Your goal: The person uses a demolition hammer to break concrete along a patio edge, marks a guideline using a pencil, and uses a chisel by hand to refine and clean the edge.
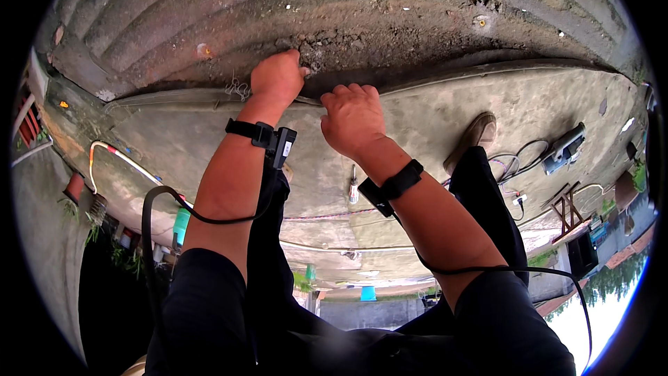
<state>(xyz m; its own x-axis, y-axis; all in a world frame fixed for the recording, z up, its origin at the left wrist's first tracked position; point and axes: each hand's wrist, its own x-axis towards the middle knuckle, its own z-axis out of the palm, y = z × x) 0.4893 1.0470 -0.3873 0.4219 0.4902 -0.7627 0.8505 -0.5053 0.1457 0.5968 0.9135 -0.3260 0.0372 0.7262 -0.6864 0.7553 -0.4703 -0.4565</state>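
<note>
My left hand (277, 80) is closed at the soil-crusted foot (390, 42) of a ridged grey surface; what its fingers hold is too hidden to make out. A small tangle of thin pale wire (238, 88) lies just left of it. To the right and slightly lower, my right hand (353, 115) has its fingers curled over the raised, dark-shadowed edge (445, 79) running along that foot. A screwdriver (353, 191) with a pale handle lies on the stained ground below the right hand. Both wrists wear black strapped devices with cables.
My shoe (473, 136) stands right of my right forearm. Further right lie a dark tool (563, 147) with looped cables and a wooden stand (567, 212). A white hose (125, 157) crosses the left side, near a green container (181, 224). A blue object (368, 293) is farther back.
</note>
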